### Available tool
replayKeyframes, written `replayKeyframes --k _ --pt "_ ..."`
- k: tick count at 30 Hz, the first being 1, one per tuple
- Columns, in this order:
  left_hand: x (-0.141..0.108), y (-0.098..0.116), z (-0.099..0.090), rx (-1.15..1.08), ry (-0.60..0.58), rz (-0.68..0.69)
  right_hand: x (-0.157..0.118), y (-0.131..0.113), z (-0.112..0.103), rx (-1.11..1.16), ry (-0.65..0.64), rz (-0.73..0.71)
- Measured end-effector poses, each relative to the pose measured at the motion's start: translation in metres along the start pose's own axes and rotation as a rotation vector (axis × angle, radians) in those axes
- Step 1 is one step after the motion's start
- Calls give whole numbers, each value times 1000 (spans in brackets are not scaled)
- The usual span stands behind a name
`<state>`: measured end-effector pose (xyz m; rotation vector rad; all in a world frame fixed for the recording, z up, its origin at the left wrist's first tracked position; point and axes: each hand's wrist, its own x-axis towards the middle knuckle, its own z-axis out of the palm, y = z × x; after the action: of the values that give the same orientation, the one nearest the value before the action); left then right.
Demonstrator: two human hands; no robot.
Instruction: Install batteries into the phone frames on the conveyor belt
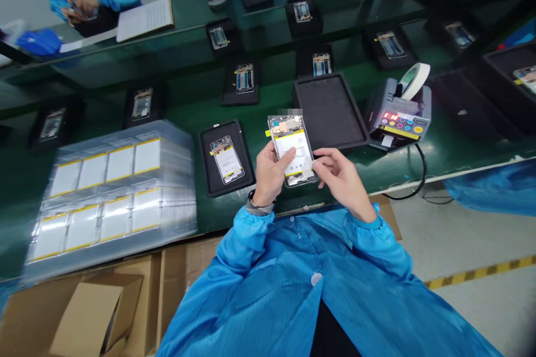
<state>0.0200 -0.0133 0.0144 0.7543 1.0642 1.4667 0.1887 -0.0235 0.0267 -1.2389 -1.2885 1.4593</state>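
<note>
- Centre of the frame, between both hands: phone (287, 128), long axis pointing away from the body, top leaning slightly left
- Left hand (270, 175): curled round the lower left edge, thumb (281, 150) pressed on the battery (295, 150)
- Right hand (341, 181): fingers half spread, fingertips (320, 163) against the lower right edge
- Just left: tray (250, 162) with a second phone (227, 160)

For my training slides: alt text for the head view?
A person's left hand and right hand hold an open smartphone showing its battery over a green workbench. Black trays, clear trays of white batteries and a tape dispenser lie nearby.
</note>
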Motion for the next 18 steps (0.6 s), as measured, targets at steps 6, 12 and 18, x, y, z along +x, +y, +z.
replayKeyframes --k 6,12,18 --pt "0 10 -4 54 -71 22 12 -4 13 126 -138 70" --pt "-6 30 -20 141 -154 -8 21 4 30 171 -144 56" --pt "35 58 -37 247 -247 -20 42 12 56 301 -144 -8"
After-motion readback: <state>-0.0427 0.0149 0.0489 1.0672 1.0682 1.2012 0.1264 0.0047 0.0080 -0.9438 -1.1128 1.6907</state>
